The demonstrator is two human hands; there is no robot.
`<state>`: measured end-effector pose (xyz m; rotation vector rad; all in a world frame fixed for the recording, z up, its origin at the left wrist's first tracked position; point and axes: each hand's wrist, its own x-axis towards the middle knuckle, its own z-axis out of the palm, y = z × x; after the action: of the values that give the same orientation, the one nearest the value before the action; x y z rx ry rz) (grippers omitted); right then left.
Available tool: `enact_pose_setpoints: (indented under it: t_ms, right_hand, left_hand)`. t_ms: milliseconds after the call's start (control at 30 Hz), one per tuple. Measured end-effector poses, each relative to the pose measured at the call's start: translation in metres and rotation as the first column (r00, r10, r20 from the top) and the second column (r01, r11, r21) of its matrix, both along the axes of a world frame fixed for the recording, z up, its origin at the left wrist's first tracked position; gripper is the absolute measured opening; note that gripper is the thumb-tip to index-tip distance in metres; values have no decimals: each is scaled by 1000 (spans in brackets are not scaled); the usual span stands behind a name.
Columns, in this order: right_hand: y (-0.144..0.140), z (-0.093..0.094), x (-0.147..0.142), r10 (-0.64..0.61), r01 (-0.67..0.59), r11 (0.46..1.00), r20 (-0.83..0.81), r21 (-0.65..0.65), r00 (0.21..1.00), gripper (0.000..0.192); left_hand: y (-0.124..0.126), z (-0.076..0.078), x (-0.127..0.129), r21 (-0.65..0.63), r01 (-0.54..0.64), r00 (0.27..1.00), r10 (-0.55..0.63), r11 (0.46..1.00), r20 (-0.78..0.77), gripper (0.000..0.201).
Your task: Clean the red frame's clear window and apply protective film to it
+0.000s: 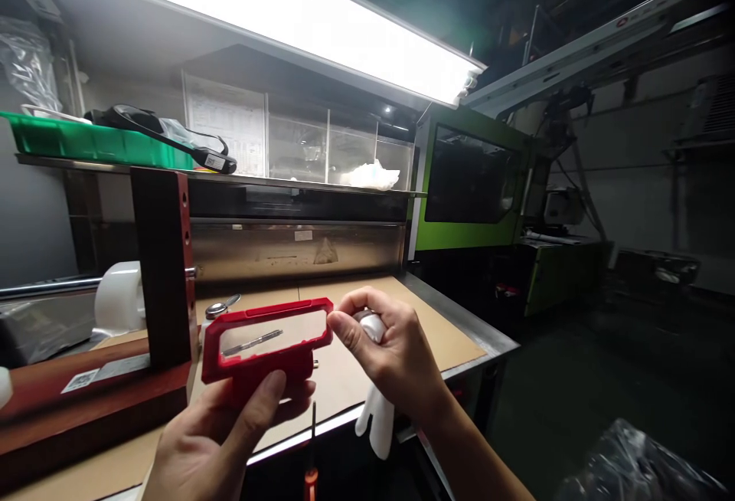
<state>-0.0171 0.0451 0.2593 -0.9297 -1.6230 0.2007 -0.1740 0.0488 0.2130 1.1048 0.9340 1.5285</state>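
The left hand (223,440) grips a red frame (265,344) above the bench (436,332) while the right hand (396,355), closed on a white piece (372,325), pinches its corner, seemingly inspecting or trimming, which needs steady support; beyond stands a green machine (476,187).

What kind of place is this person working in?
Probably a factory floor, at a work station: a green machine stands behind the bench under a strip lamp, and the left hand holds a red frame.
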Motion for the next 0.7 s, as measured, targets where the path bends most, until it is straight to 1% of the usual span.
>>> enact_pose_setpoints:
  t_ms: [67,100,133,167,200,267,333,400,433,500,533,567,600,667,700]
  right_hand:
    - [-3,-4,-6,-53,39,989,93,144,994,12]
    - [-7,-8,-10,-63,24,973,162,229,985,9]
    - [-12,-13,-13,-58,-17,955,243,296,968,5]
    - [-16,-18,-17,-39,-72,943,323,325,946,6]
    - [-21,-24,-19,-7,-125,942,389,311,921,9]
    - [-27,-35,-21,99,-211,954,443,212,891,9]
    - [-25,-41,-18,229,-290,948,345,134,910,7]
    - [-17,-41,-9,319,-342,935,193,96,928,11]
    - [-11,-40,-4,319,-329,942,126,62,939,12]
    - [1,-35,6,274,-271,961,28,-61,961,11]
    - [7,-31,10,269,-268,956,-12,-123,963,11]
    - [13,-28,12,285,-291,942,-64,-168,957,13]
    - [18,-25,13,326,-346,915,-126,-206,937,19]
    - [26,-18,11,424,-490,834,-274,-255,864,33]
    - [29,-15,9,465,-556,788,-338,-264,818,36]
  left_hand:
    - [5,0,-1,3,7,1000,-7,1000,24,45]
    - [8,0,-1,5,13,999,-13,1000,45,44]
    - [11,1,-2,-2,27,997,-27,1000,70,44]
    - [15,2,-3,-13,38,993,-36,999,108,44]
    - [18,4,-4,-30,42,987,-37,999,155,43]
    - [24,7,-7,-73,32,967,-12,997,256,41]
    - [28,8,-10,-89,18,942,13,996,336,38]
    - [29,8,-14,-84,30,934,2,996,357,39]
    - [29,7,-16,-77,44,934,-14,996,357,40]
    - [27,4,-19,-76,71,936,-40,995,350,43]
    - [26,2,-19,-79,83,936,-51,993,350,44]
    - [25,0,-19,-83,99,936,-64,992,346,44]
    - [23,-1,-19,-85,112,937,-77,990,340,44]
    - [21,-1,-17,-91,141,941,-105,986,322,45]
    - [19,0,-15,-94,144,944,-109,985,312,44]
